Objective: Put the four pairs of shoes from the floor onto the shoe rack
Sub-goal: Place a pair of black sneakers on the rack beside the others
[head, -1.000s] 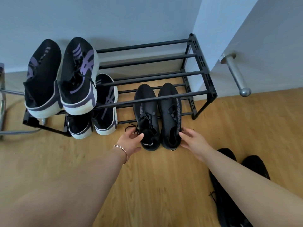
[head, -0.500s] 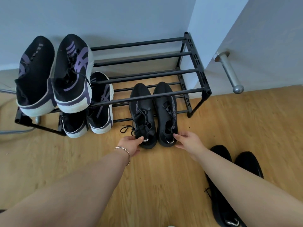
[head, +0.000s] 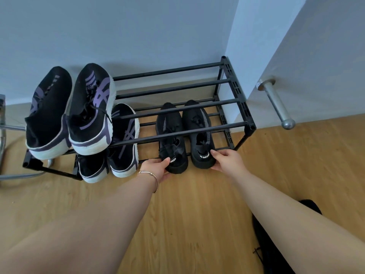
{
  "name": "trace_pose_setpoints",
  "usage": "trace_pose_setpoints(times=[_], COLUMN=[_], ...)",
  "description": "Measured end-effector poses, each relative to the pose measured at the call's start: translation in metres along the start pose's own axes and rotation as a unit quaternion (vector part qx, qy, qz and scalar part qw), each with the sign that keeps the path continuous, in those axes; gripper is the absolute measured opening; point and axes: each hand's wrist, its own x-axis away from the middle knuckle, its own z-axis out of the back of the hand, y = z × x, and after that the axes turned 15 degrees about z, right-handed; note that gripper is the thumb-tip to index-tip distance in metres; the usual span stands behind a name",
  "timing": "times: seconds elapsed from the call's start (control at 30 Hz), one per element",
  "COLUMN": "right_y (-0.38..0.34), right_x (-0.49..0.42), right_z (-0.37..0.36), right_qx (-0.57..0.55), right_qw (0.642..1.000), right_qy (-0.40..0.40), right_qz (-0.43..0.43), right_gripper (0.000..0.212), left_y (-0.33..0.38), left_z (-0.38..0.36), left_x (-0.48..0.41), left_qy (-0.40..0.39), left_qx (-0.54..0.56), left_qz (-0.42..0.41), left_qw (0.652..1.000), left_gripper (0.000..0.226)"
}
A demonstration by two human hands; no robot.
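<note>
A black two-tier bar shoe rack stands against the wall. A black and purple pair with white soles sits on the top tier at left. A similar pair sits on the bottom tier below it. An all-black knit pair fills the bottom tier at right, toes toward the wall. My left hand grips the heel of the left black shoe. My right hand grips the heel of the right black shoe. Another black pair lies on the floor at lower right, mostly hidden by my right forearm.
Wooden floor spreads in front of the rack. A door with a metal handle stands right of the rack. Chrome tube legs of some furniture sit at the far left. The top tier's right half holds no shoes.
Both hands have pushed the black knit pair farther back onto the bottom tier. The fingers have closed around the heels.
</note>
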Motion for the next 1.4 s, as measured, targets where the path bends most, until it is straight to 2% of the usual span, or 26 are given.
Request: trace_pose_setpoints(times=[0.1, 0.2, 0.23, 0.33, 0.4, 0.47, 0.63, 0.93, 1.13, 1.27, 1.4], right_y=[-0.009, -0.01, -0.01, -0.01, -0.007, -0.001, -0.002, -0.007, -0.007, -0.005, -0.002], right_x=[-0.008, -0.012, -0.012, -0.009, -0.005, -0.002, -0.007, -0.01, -0.004, 0.009, 0.029], right_z=[-0.005, -0.008, -0.009, -0.018, -0.024, -0.027, -0.027, -0.025, -0.022, -0.015, -0.017], right_qx=[-0.011, -0.022, -0.015, 0.014, 0.002, -0.044, -0.063, -0.012, 0.005, 0.094, 0.25], right_qw=[1.0, 0.999, 0.999, 1.0, 0.999, 0.997, 0.996, 0.998, 0.999, 0.994, 0.961], right_qy=[-0.002, -0.032, -0.036, -0.012, 0.012, 0.02, 0.054, 0.057, 0.046, 0.025, -0.012], right_qz=[0.008, -0.001, 0.002, 0.004, -0.033, -0.065, -0.036, -0.027, -0.007, 0.048, 0.117], right_gripper=[0.047, 0.053, 0.054, 0.05, 0.045, 0.044, 0.042, 0.037, 0.041, 0.045, 0.052], left_y=[0.013, 0.021, 0.023, 0.025, 0.025, 0.025, 0.028, 0.032, 0.037, 0.032, 0.031], left_z=[-0.005, -0.009, -0.009, -0.01, -0.01, -0.01, -0.012, -0.02, -0.019, -0.013, -0.013], left_x=[-0.003, 0.0, 0.0, 0.001, 0.0, 0.0, 0.004, 0.004, 0.009, 0.022, 0.039], left_qy=[0.016, 0.043, 0.052, 0.074, 0.079, 0.075, 0.072, 0.128, 0.126, 0.143, 0.152], left_qx=[-0.012, -0.056, -0.07, -0.096, -0.099, -0.097, -0.098, -0.184, -0.237, -0.3, -0.448], left_qz=[-0.023, -0.057, -0.067, -0.086, -0.086, -0.08, -0.081, -0.094, -0.098, -0.131, -0.174], left_qw=[1.0, 0.996, 0.994, 0.989, 0.988, 0.989, 0.989, 0.97, 0.958, 0.934, 0.864], left_gripper=[0.041, 0.016, 0.016, 0.039, 0.045, 0.045, 0.04, 0.028, 0.034, 0.046, 0.064])
